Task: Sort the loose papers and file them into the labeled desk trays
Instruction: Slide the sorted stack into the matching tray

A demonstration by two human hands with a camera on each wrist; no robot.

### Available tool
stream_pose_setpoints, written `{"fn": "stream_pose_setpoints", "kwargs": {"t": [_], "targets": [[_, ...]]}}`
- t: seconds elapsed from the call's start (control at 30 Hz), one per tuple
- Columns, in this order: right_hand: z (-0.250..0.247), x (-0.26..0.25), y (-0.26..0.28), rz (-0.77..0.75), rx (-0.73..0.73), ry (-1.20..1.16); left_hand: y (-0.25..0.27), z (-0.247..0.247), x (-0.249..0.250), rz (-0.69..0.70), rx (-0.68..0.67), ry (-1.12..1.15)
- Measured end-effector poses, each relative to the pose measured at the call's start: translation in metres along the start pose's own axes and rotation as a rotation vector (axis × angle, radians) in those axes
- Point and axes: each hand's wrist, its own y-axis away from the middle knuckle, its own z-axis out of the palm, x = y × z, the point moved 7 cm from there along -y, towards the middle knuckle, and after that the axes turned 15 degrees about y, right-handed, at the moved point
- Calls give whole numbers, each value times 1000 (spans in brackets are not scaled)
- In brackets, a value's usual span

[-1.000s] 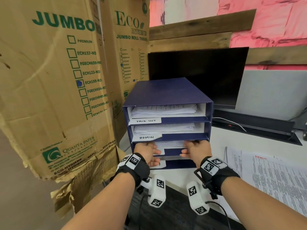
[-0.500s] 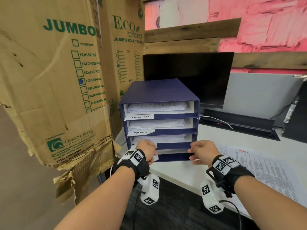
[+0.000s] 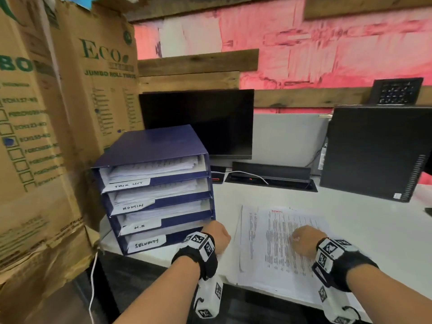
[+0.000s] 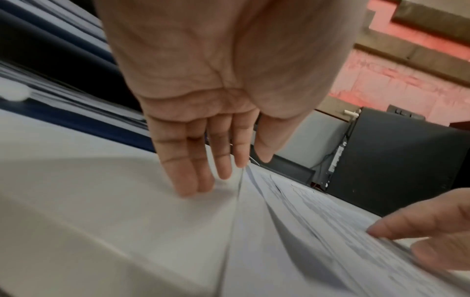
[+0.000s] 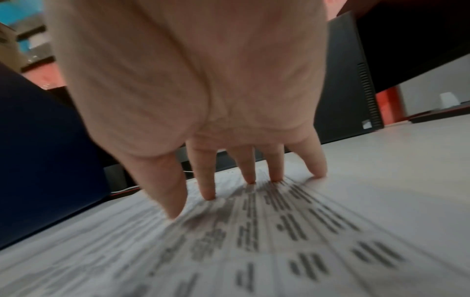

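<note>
Neither hand is gripping: the right hand (image 3: 304, 240) is pressing spread fingertips (image 5: 211, 193) onto the printed paper stack (image 3: 280, 249), the left hand (image 3: 216, 237), fingers straight, is hovering between that stack and the blue desk trays (image 3: 154, 197).

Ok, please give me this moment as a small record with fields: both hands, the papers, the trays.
left hand: open, fingers straight, tips at the left edge of the paper stack
right hand: open, spread fingers pressing on the top sheet
paper stack: loose printed sheets, flat on the white desk
tray unit: blue, four tiers, left of the stack
labels: top blurred, ADMIN, H.R, bottom blurred
</note>
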Motion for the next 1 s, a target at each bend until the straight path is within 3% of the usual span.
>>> {"fn": "stream_pose_setpoints", "kwargs": {"t": [0.1, 0.27, 0.5, 0.63, 0.73, 0.87, 1.0], "targets": [[11, 10, 2, -69, -65, 13, -12, 22, 9, -54, -4, -74], [6, 25, -4, -112, -65, -27, -33, 41, 16, -97, 23, -8], [16, 78, -18, 228, -95, 113, -50, 46, 15, -56, 63, 77], [11, 86, -21, 297, -35, 35, -52, 34, 10, -41, 160, 251], [15, 87, -20, 279, -85, -30, -48, 24, 7, -6, 260, 410], [20, 92, -18, 272, -124, -76, -45, 24, 2, -6, 253, 579], [20, 95, -13, 322, -98, -12, -39, 37, 6, -3, 136, 602]]}}
